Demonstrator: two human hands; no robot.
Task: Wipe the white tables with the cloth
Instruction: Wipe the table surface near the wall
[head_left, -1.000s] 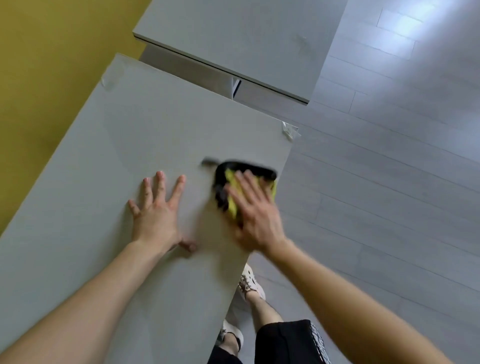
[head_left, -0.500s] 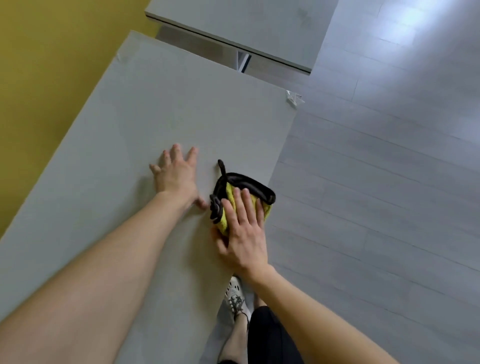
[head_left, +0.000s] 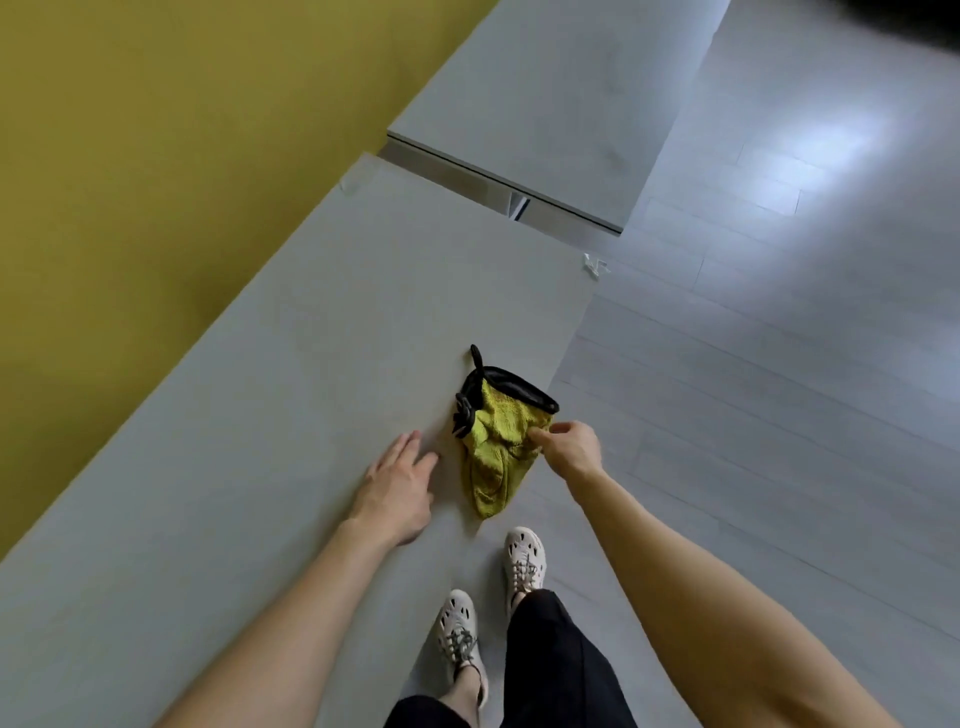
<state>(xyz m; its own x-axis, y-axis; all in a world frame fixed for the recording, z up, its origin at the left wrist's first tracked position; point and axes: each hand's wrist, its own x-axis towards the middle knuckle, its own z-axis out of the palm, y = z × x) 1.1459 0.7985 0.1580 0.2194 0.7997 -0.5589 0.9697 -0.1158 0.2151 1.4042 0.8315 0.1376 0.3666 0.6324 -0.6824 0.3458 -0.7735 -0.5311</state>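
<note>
Head view: one cloth (head_left: 496, 441) is seen lying on the near table (head_left: 260, 415), close to that table's right-hand edge and between the two hands. The right hand (head_left: 569, 448) is held at the cloth's right side, with thumb and forefinger closed in a pinch on its edge and the other fingers curled under. The left hand (head_left: 397, 486) is laid flat on the tabletop just left of the cloth, fingers straight and together, nothing held; a narrow strip of bare surface is visible between fingertips and fabric.

Two white tables are counted: the near one, and a far table (head_left: 545, 104) set beyond it with a dark gap between them. Both tops are flat, matt and rectangular with thin, sharp edges. The cloth is yellow-green with a nubbly, towel-like pile, bound in black along its far edge, with a black loop standing out at the far corner. It is bunched into folds and narrows to a point towards the person.

A small white scrap (head_left: 595, 266) is seen at the near table's far right corner. Two pale perforated shoes (head_left: 524, 566) and dark trousers (head_left: 545, 665) are shown on a grey plank floor (head_left: 779, 364), glossy with a light patch. A mustard-yellow wall (head_left: 130, 156) is seen on the left.
</note>
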